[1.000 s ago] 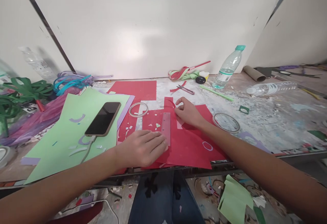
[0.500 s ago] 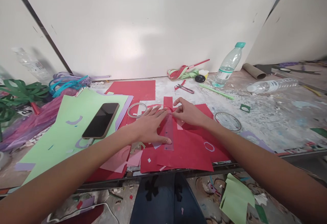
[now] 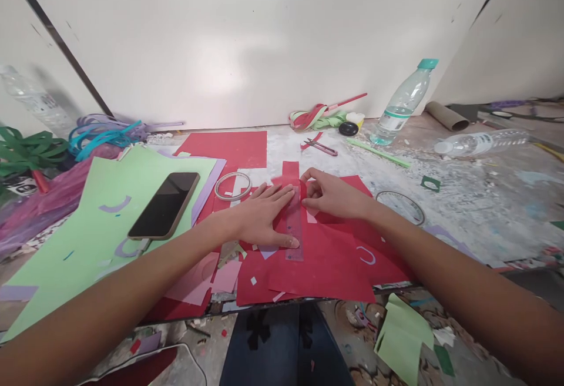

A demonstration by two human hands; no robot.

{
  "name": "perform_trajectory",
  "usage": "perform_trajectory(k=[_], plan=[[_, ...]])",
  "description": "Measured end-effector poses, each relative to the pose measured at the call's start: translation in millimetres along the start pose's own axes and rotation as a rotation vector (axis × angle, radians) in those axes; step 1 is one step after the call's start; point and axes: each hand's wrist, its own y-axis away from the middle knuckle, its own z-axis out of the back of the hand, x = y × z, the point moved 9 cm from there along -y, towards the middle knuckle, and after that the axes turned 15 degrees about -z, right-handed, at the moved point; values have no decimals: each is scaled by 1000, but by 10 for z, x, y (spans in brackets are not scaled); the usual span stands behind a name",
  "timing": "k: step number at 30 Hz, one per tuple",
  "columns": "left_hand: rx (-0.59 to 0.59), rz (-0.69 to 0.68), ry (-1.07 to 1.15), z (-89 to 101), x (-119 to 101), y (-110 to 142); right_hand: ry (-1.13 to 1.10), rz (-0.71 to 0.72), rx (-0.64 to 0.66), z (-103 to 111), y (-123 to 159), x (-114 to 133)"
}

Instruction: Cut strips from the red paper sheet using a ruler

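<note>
My left hand [image 3: 264,215] lies flat with fingers spread, pressing a clear plastic ruler [image 3: 294,239] onto red paper [image 3: 326,262]. Its thumb rests near the ruler's close end and its fingertips reach the far part. Just right of the ruler, my right hand [image 3: 330,194] is closed in a pinch on a red paper strip [image 3: 303,192], which stands up along the ruler's edge. The fingers partly cover where the strip meets the sheet. A narrow red paper tab [image 3: 290,170] sticks out beyond the ruler's far end.
A phone [image 3: 165,205] rests on green paper [image 3: 106,192] at left. Tape rolls [image 3: 233,187] lie either side of my hands. Behind them are pink-handled snips [image 3: 320,146] and paper strips [image 3: 315,117]. A water bottle [image 3: 404,104] stands leaning at the right; another bottle [image 3: 480,141] lies flat.
My right fingers have lifted the red strip so it stands up beside the ruler. My left hand stays pressed on the ruler. The view has shifted slightly.
</note>
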Motion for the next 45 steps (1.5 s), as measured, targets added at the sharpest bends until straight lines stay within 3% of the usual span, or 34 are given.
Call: perform_trajectory(k=[5, 16, 22, 27, 33, 41, 45], plan=[[-53, -6, -8, 33, -17, 7, -29, 24, 15, -9, -3, 2], [-35, 8, -66, 46, -26, 5, 1, 47, -16, -19, 31, 47], [-9, 33, -76, 58, -25, -3, -55, 65, 81, -43, 120, 141], [-17, 37, -63, 62, -26, 3, 17, 50, -4, 18, 117, 117], [-5, 15, -60, 80, -70, 4, 2, 48, 87, -109, 90, 60], [-13, 14, -59, 85, -72, -6, -49, 61, 153, -110, 159, 94], [-22, 2, -55, 81, -74, -5, 12, 46, 121, -104, 154, 87]])
